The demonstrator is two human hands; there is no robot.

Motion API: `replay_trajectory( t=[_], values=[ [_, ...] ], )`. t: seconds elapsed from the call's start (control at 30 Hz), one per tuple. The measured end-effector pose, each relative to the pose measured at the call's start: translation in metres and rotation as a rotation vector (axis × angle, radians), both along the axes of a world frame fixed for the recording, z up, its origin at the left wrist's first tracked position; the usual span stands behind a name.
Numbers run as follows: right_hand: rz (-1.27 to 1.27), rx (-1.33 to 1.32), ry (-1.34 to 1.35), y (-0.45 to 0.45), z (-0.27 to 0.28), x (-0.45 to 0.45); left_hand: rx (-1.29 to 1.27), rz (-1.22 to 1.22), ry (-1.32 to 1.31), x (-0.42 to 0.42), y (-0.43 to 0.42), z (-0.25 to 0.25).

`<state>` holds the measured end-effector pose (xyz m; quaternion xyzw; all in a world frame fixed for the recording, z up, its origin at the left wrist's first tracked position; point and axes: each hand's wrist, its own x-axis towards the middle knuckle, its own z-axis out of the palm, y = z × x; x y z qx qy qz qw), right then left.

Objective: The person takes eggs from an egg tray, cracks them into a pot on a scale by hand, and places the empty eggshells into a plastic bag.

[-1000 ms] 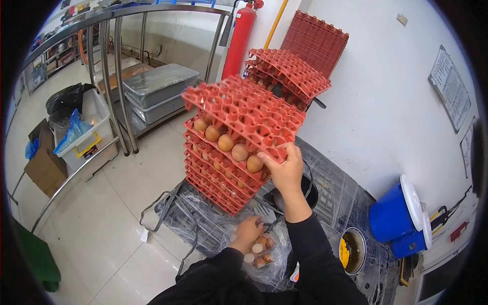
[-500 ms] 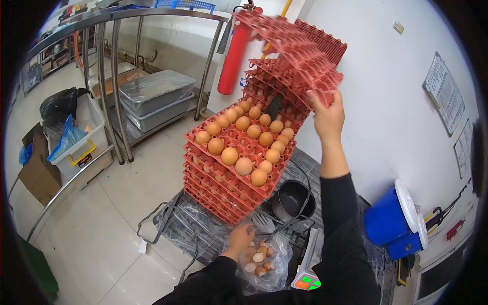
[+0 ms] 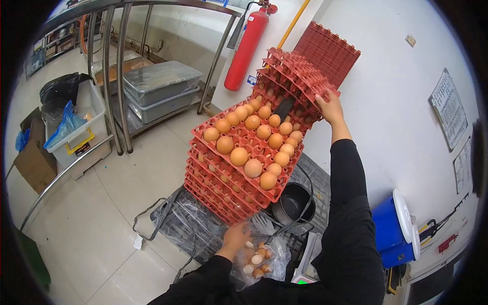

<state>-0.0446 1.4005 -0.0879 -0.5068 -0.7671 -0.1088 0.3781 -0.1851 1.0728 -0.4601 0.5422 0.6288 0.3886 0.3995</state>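
Observation:
At the upper right, my right hand (image 3: 330, 105) grips the near right edge of an empty red egg tray (image 3: 300, 68). That tray rests on the rear stack of trays, slightly tilted. In front, a tall stack of red trays carries brown eggs (image 3: 239, 156) on its top tray (image 3: 244, 174), with several empty cups in the middle. Below it, my left hand (image 3: 236, 238) is curled at the rim of a clear plastic bag (image 3: 280, 249). Cracked eggshells (image 3: 257, 258) lie inside the bag. The fingertips are slightly blurred.
A black pot (image 3: 293, 203) and a scale (image 3: 308, 259) stand right of the bag. Behind are a fire extinguisher (image 3: 247, 51) and nested trays (image 3: 328, 53). Blue buckets (image 3: 390, 221) stand right; a white bin (image 3: 91, 122) and steel table legs (image 3: 120, 86) are left. A dark strap (image 3: 152, 216) trails across the floor.
My right hand has lowered the empty egg tray from mid-air onto the rear stack. My left hand stays by the bag. The view has shifted slightly.

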Motion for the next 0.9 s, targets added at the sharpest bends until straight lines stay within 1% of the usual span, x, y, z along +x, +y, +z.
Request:
replay_trajectory(
  t=[0.03,0.13,0.17,0.2,0.23,0.27,0.33,0.4,0.43,0.57,0.67,0.7,0.8,0.83,0.9],
  values=[
    [-0.082,0.133,0.032,-0.012,-0.003,-0.007,-0.003,-0.002,-0.004,0.001,0.0,0.002],
    [-0.024,0.305,0.085,-0.069,-0.009,-0.033,0.002,-0.002,-0.015,0.001,0.0,0.007],
    [0.111,0.278,0.06,-0.097,-0.014,-0.043,0.01,0.0,-0.027,0.0,-0.001,0.007],
    [0.225,-0.06,0.151,-0.138,-0.018,-0.058,0.018,0.003,-0.038,-0.001,-0.002,0.006],
    [0.326,-0.224,0.098,-0.165,-0.033,-0.064,0.028,0.015,-0.029,-0.001,-0.001,0.004],
    [0.287,-0.386,-0.078,-0.19,-0.047,-0.066,0.037,0.025,-0.021,0.0,0.0,0.001],
    [0.449,-0.423,-0.325,-0.227,-0.076,-0.066,0.051,0.031,-0.015,0.004,0.0,-0.001],
    [0.348,-0.469,-0.382,-0.249,-0.095,-0.069,0.055,0.022,-0.016,0.007,-0.001,0.0],
    [0.3,-0.466,-0.369,-0.253,-0.1,-0.072,0.056,0.026,-0.017,0.008,-0.002,-0.001],
    [0.27,-0.44,-0.368,-0.256,-0.106,-0.077,0.077,0.027,0.01,0.011,-0.004,0.004],
    [0.371,-0.412,-0.202,-0.246,-0.112,-0.073,0.112,0.034,0.05,0.014,-0.009,0.005],
    [0.463,-0.337,-0.086,-0.243,-0.116,-0.065,0.124,0.034,0.064,0.015,-0.01,0.009],
    [0.633,-0.957,0.667,-0.277,-0.098,-0.031,0.143,0.063,0.096,0.022,-0.014,0.02],
    [0.656,-1.108,0.877,-0.286,-0.105,-0.007,0.157,0.063,0.107,0.022,-0.014,0.021],
    [0.625,-1.218,1.188,-0.319,-0.121,0.047,0.184,0.067,0.121,0.025,-0.013,0.021]
  ],
)
